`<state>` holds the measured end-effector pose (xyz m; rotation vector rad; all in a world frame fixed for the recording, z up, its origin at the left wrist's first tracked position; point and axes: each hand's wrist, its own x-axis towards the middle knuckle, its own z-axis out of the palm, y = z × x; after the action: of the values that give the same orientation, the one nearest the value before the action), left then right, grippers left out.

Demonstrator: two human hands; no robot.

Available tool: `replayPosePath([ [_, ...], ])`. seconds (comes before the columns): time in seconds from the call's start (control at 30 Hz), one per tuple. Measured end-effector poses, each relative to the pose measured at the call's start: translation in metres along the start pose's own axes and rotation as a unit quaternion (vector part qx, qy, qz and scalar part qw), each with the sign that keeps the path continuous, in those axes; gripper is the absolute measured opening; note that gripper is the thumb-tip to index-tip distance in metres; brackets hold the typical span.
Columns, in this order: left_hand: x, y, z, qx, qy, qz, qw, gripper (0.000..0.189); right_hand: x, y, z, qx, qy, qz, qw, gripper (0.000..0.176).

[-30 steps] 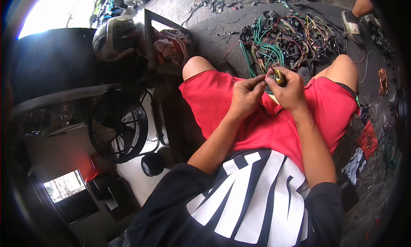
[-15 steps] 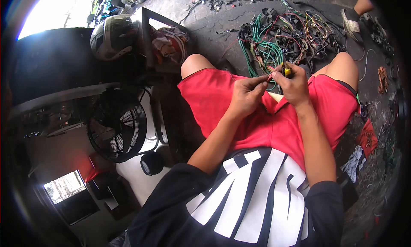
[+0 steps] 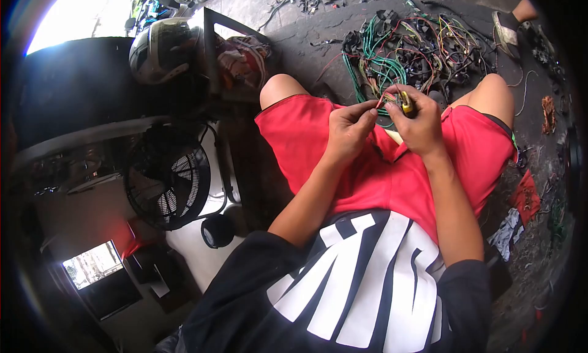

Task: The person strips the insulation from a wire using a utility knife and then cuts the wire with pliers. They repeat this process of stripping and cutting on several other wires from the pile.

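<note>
My left hand is closed in a pinch on the end of a thin red wire, above my lap. Close beside it, my right hand is wrapped around a small yellow-and-black hand tool, its kind mostly hidden by the fingers. The right thumb and fingertips are right at the same wires, which run toward a tangled wire harness on the ground in front of me. Green, red, yellow and black strands make up the heap, with green wires on its left side.
A helmet rests at the upper left by a dark metal frame. Lower left is a black fan. Another person's foot is at the upper right. Red cloth and wire scraps lie on the right.
My left hand has shifted slightly left, so the gap between my hands is wider and more red wire shows. The yellow-and-black tool has turned a little in my right hand.
</note>
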<state>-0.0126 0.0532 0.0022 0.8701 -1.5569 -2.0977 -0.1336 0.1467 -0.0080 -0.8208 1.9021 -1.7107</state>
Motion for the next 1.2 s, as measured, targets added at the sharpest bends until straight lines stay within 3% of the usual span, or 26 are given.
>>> replayPosePath([
  [0.17, 0.001, -0.005, -0.003, 0.005, -0.005, 0.013, 1.0, 0.024, -0.003, -0.006, 0.004, -0.028, 0.001, -0.019, 0.999, 0.019],
  [0.37, 0.003, -0.012, -0.002, 0.011, -0.001, 0.019, 1.0, 0.024, -0.004, -0.003, 0.009, 0.035, -0.028, 0.002, 0.999, 0.012],
  [0.57, 0.001, 0.004, -0.002, -0.048, 0.007, -0.046, 0.998, 0.025, -0.008, -0.006, 0.009, 0.043, -0.048, -0.018, 0.998, 0.011],
  [0.67, 0.001, 0.003, -0.005, -0.068, -0.002, -0.042, 0.997, 0.024, -0.004, -0.025, -0.004, -0.107, -0.036, 0.016, 0.993, 0.012],
  [0.77, 0.0, 0.002, -0.003, -0.072, 0.004, -0.042, 0.996, 0.024, -0.007, -0.014, -0.006, -0.256, -0.06, -0.009, 0.965, 0.016],
  [1.2, 0.0, -0.004, -0.003, 0.009, -0.026, -0.01, 1.0, 0.023, -0.006, -0.021, -0.004, -0.367, -0.089, 0.052, 0.924, 0.012],
])
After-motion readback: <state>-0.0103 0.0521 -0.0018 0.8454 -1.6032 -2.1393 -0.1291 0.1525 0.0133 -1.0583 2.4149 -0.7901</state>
